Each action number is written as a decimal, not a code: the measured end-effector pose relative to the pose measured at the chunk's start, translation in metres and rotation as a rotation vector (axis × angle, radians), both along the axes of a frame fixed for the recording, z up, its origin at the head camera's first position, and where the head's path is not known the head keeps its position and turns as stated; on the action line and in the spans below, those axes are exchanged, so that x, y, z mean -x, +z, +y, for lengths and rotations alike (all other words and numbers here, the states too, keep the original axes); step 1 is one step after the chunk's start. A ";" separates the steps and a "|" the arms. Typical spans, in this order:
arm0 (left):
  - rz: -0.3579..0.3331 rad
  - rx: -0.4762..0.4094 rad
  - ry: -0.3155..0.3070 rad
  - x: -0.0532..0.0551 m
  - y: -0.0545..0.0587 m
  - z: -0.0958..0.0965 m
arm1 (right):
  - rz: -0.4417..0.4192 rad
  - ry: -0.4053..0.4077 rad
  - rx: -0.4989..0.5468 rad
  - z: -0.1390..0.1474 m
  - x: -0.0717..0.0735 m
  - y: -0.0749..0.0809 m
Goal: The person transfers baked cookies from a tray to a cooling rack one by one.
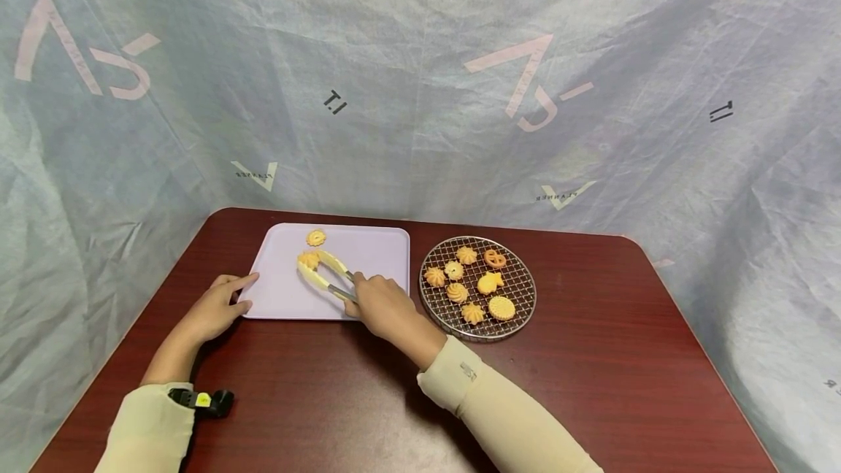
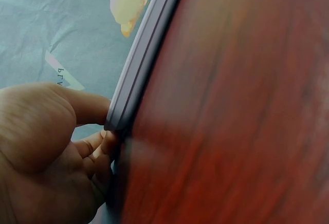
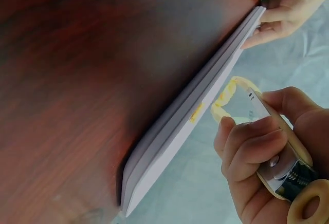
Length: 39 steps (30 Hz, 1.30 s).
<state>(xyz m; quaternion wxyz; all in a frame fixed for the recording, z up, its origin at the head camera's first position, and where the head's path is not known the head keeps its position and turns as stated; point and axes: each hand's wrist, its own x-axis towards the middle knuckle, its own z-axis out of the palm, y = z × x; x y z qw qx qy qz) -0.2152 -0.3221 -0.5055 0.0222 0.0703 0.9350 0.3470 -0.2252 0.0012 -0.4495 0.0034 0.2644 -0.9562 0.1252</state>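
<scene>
My right hand [image 1: 384,305] grips a pair of tongs [image 1: 342,293] with pale yellow tips over the lilac tray [image 1: 368,247]. Between the tips sits a ridged, flower-shaped cookie [image 1: 309,260], close over the tray. Behind it on the tray lies a round cookie with a scalloped edge [image 1: 316,238]. Down in the right wrist view, the right fingers curl round the tongs' handle [image 3: 285,165]. At the tray's near left corner my left hand [image 1: 213,305] holds the rim; in the left wrist view its thumb [image 2: 92,107] touches the corner, other fingers lower down.
To the right of the tray stands a round wire rack [image 1: 525,312] bearing several cookies, among them a pretzel [image 1: 495,259] and a fish-shaped one [image 1: 489,283]. Both stand on a dark red wooden table [image 1: 591,385]. A grey printed cloth [image 1: 420,93] hangs behind and beside it.
</scene>
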 end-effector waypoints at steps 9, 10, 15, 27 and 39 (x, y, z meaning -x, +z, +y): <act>0.014 -0.003 0.002 -0.002 0.003 0.000 | 0.010 0.005 0.013 0.008 -0.006 0.000; 0.012 0.000 0.001 -0.002 0.002 0.000 | 0.016 0.011 0.016 0.009 -0.006 0.000; 0.009 -0.003 -0.003 -0.001 0.000 -0.001 | 0.046 0.037 0.029 0.014 -0.012 0.001; 0.001 -0.008 -0.015 -0.001 -0.001 -0.002 | 0.084 0.060 0.046 0.028 -0.019 -0.002; 0.000 -0.002 -0.019 0.001 -0.002 -0.003 | 0.131 0.090 0.077 0.047 -0.028 -0.002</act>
